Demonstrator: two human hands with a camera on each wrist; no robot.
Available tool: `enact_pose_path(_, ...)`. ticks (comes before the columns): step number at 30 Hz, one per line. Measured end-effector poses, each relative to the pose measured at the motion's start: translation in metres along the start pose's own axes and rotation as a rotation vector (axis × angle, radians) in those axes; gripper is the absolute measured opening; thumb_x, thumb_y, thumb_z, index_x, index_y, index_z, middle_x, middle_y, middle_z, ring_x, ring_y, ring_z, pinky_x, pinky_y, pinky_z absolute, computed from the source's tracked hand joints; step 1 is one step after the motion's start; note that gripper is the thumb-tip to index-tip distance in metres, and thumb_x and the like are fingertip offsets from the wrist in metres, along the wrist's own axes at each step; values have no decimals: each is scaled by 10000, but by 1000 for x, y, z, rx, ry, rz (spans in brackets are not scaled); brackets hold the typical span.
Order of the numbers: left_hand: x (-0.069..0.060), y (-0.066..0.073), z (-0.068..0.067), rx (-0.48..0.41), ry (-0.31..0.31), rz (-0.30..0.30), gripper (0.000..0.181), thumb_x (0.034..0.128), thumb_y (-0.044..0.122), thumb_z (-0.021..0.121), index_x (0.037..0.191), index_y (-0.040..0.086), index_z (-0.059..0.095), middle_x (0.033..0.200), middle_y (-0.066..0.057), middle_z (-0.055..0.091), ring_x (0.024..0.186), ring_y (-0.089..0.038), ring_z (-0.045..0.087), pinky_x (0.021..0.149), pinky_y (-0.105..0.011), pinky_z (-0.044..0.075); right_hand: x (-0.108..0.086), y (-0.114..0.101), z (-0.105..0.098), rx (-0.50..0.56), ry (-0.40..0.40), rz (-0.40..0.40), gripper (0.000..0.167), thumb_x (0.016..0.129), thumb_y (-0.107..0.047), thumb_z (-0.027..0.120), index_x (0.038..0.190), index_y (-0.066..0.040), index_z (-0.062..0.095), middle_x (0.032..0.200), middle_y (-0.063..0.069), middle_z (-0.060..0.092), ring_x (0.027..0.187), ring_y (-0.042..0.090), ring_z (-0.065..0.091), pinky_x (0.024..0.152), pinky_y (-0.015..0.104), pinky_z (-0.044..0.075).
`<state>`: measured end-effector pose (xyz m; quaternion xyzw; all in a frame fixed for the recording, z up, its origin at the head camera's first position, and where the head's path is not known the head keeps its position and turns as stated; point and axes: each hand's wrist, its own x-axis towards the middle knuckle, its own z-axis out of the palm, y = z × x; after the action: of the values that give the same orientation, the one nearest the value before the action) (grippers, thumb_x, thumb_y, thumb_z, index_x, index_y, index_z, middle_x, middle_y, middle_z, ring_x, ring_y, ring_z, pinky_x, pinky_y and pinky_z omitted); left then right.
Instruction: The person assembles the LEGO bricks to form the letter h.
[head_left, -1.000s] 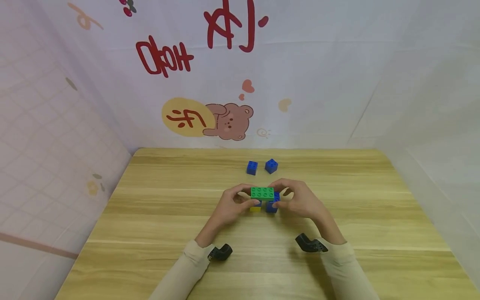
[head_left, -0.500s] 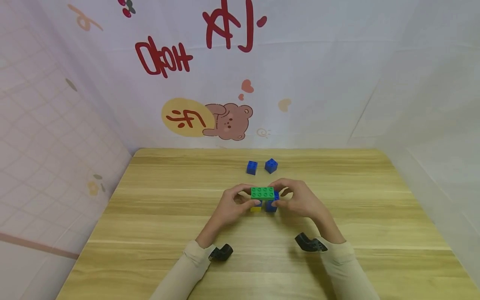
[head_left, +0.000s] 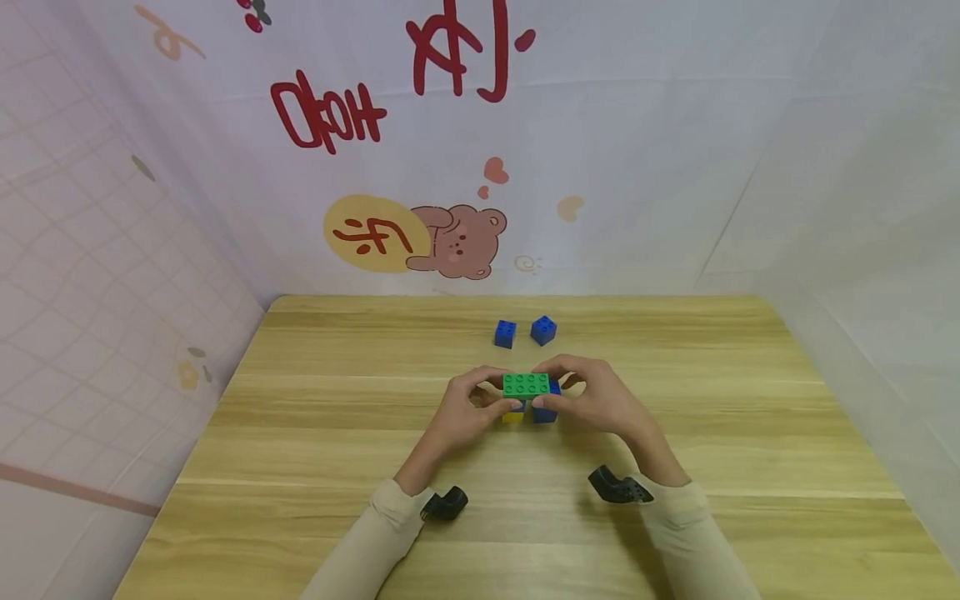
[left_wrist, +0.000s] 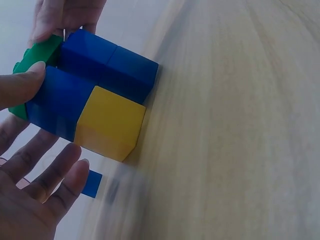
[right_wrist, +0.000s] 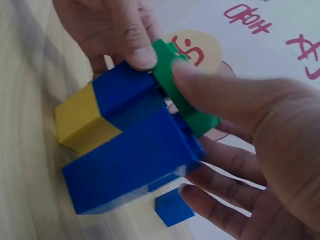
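1. Since half a second ago, the right hand [head_left: 600, 398] has shifted its thumb inward, off the blue stack [head_left: 546, 414] and onto the front of the green brick [head_left: 526, 385].
2. Both hands pinch that green brick, one at each end, thumbs in front and forefingers behind; the left hand [head_left: 461, 408] has its thumb where green meets blue. The other fingers spread loosely.
3. The green brick lies across two columns standing side by side: the blue stack on the right, and a blue brick [left_wrist: 62, 95] over a yellow brick [left_wrist: 112, 122] on the left.
4. Behind them on the wooden table [head_left: 337, 350] sit a loose blue brick [head_left: 506, 334] and, beside it, a turned blue brick [head_left: 543, 330].
5. In the head view, the hands and green brick partly hide both columns.
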<state>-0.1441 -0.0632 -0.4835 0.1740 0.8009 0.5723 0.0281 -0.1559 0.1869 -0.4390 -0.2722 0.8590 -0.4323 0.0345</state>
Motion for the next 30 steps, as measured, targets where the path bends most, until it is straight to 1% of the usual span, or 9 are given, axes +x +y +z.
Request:
enact_pose_path(6, 1, 0, 1, 0, 2, 8, 350, 890, 242, 823, 1222, 256, 715, 1053, -16, 686, 912, -214, 679, 802, -336, 586, 0, -3, 1, -20, 25, 21, 320, 861, -277, 845, 1158, -208, 748, 1065, -58, 757, 983, 171, 679, 835, 513, 588)
enact_pose_path(11, 0, -1, 2, -44, 6, 8, 345, 888, 207, 823, 1214, 249, 717, 1059, -45, 697, 932, -250, 686, 803, -364, 597, 1, -5, 1, -18, 22, 49, 327, 862, -260, 843, 1165, -182, 749, 1065, -30, 758, 997, 201, 680, 842, 551, 579)
enact_pose_path(14, -1, -2, 3, -74, 5, 8, 340, 892, 189, 819, 1214, 228, 717, 1055, -77, 695, 914, -274, 692, 779, -362, 605, 1, -6, 2, -13, 20, 54, 334, 858, -255, 845, 1166, -168, 750, 1064, -14, 759, 994, 216, 688, 838, 499, 593)
enact_pose_path(18, -2, -2, 4, -80, 4, 8, 344, 889, 197, 822, 1215, 230, 717, 1048, -86, 697, 897, -270, 692, 763, -339, 601, 1, -4, 3, -9, 17, 60, 335, 858, -255, 843, 1165, -155, 752, 1071, 0, 759, 1001, 229, 696, 812, 343, 605)
enact_pose_path(20, -2, -2, 4, -77, 6, 7, 348, 887, 204, 825, 1216, 234, 716, 1044, -85, 698, 887, -272, 693, 756, -334, 598, 0, -2, 3, -5, 18, 65, 334, 857, -250, 844, 1165, -159, 752, 1077, -2, 758, 1013, 228, 695, 807, 295, 600)
enact_pose_path(26, -3, -1, 4, -69, 8, -9, 339, 888, 226, 824, 1207, 265, 717, 1042, -56, 694, 882, -273, 697, 757, -343, 597, 0, 1, 4, 21, 17, 43, 338, 836, -214, 857, 1148, -139, 752, 1095, 16, 756, 1006, 222, 696, 823, 316, 614)
enact_pose_path(30, -3, -1, 4, -62, 6, -15, 337, 889, 238, 824, 1205, 280, 716, 1044, -34, 692, 891, -272, 698, 773, -367, 600, 0, 2, 4, 22, 13, 23, 327, 843, -200, 851, 1144, -123, 745, 1104, 29, 751, 1001, 224, 693, 833, 329, 614)
